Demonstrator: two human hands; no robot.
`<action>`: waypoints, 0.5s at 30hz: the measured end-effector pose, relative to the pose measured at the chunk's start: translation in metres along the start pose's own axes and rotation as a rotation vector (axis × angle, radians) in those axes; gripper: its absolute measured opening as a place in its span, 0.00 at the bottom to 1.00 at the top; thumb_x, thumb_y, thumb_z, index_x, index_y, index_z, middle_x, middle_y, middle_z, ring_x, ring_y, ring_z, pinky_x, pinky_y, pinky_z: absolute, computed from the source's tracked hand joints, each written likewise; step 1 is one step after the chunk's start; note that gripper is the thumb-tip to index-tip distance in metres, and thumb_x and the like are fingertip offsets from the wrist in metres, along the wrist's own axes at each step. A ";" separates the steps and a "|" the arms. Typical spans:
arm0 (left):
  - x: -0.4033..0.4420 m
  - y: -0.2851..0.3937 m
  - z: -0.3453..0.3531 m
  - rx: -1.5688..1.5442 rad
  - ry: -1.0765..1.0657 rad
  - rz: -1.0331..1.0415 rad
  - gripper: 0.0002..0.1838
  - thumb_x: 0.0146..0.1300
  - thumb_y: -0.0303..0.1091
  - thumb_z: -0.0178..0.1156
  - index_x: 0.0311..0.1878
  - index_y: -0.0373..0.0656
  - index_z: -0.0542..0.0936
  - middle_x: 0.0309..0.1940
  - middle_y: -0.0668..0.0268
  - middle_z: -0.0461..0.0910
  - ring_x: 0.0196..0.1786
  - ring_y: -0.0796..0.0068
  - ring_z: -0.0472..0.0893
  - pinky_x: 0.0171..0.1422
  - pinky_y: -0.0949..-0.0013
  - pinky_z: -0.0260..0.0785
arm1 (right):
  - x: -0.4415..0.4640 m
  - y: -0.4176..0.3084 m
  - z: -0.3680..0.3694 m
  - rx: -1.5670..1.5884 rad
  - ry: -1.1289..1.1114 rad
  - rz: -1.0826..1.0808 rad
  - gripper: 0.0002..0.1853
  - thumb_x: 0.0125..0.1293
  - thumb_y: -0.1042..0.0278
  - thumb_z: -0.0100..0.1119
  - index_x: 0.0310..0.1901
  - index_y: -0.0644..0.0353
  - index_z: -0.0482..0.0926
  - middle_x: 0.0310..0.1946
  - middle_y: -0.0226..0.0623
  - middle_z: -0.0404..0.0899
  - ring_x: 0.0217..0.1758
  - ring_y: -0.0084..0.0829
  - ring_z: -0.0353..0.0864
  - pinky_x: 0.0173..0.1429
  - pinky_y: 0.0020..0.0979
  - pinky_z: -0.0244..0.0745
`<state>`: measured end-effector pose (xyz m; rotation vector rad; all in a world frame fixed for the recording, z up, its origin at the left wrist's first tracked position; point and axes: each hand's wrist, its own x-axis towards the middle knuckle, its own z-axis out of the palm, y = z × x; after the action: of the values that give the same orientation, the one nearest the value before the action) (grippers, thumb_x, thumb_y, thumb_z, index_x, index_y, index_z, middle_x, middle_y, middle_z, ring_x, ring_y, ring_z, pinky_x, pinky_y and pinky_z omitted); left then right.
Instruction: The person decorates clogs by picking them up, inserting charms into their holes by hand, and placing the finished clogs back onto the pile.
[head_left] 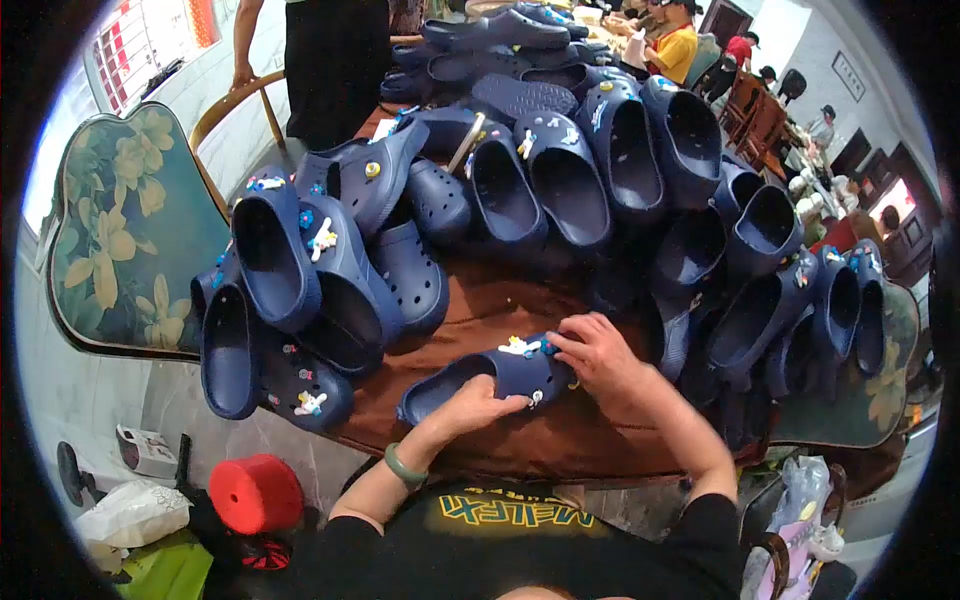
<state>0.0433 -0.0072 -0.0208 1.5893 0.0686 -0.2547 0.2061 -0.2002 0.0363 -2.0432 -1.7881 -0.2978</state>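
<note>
A navy blue clog (515,376) lies on its sole in front of me, its toe pointing right. My left hand (487,404) grips it at the foot opening, with some fingers hidden inside the shoe. On its upper sit a white and yellow charm (520,346) and a blue charm (547,345). My right hand (597,352) has its fingers pinched at the blue charm near the toe. A small white charm (537,398) shows on the near side, close to my left fingertips.
Many navy clogs with charms, such as this clog (275,262), are heaped around the brown tablecloth (490,300). Floral chair backs (130,230) stand left and right. A red stool (256,494) is on the floor. A person (338,70) stands across the table; others sit farther back.
</note>
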 end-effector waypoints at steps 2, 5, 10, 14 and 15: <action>-0.001 0.001 0.000 -0.020 -0.032 -0.096 0.22 0.62 0.33 0.64 0.58 0.35 0.76 0.50 0.64 0.80 0.54 0.75 0.76 0.62 0.70 0.67 | -0.024 -0.016 0.014 0.020 0.169 0.223 0.17 0.56 0.72 0.67 0.48 0.57 0.80 0.43 0.40 0.76 0.47 0.43 0.77 0.53 0.40 0.72; -0.001 -0.001 0.002 -0.065 -0.013 0.001 0.22 0.62 0.33 0.64 0.58 0.34 0.76 0.51 0.64 0.80 0.55 0.74 0.77 0.63 0.70 0.67 | -0.067 -0.034 0.025 -0.036 0.172 0.451 0.15 0.59 0.74 0.65 0.49 0.59 0.79 0.45 0.43 0.75 0.48 0.45 0.77 0.50 0.39 0.75; -0.001 0.002 0.001 -0.018 -0.025 0.028 0.22 0.63 0.32 0.63 0.59 0.34 0.76 0.52 0.65 0.80 0.55 0.74 0.77 0.63 0.69 0.67 | -0.115 -0.061 0.042 0.002 0.130 0.598 0.14 0.59 0.76 0.64 0.48 0.61 0.79 0.45 0.44 0.75 0.49 0.45 0.75 0.51 0.39 0.74; -0.001 -0.001 0.003 -0.051 0.005 0.043 0.22 0.63 0.30 0.64 0.59 0.34 0.75 0.52 0.65 0.80 0.54 0.74 0.78 0.62 0.69 0.68 | -0.123 -0.070 0.051 0.002 0.293 0.702 0.14 0.59 0.77 0.63 0.49 0.62 0.79 0.44 0.43 0.74 0.46 0.45 0.74 0.51 0.38 0.74; -0.001 -0.002 0.003 -0.047 0.012 0.032 0.22 0.63 0.30 0.64 0.59 0.35 0.75 0.52 0.65 0.80 0.54 0.74 0.78 0.62 0.69 0.68 | -0.120 -0.072 0.048 -0.016 0.296 0.728 0.14 0.60 0.77 0.63 0.48 0.62 0.79 0.44 0.43 0.74 0.46 0.45 0.74 0.52 0.37 0.74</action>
<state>0.0413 -0.0100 -0.0227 1.5444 0.0575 -0.2169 0.1115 -0.2793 -0.0454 -2.3477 -0.7966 -0.3615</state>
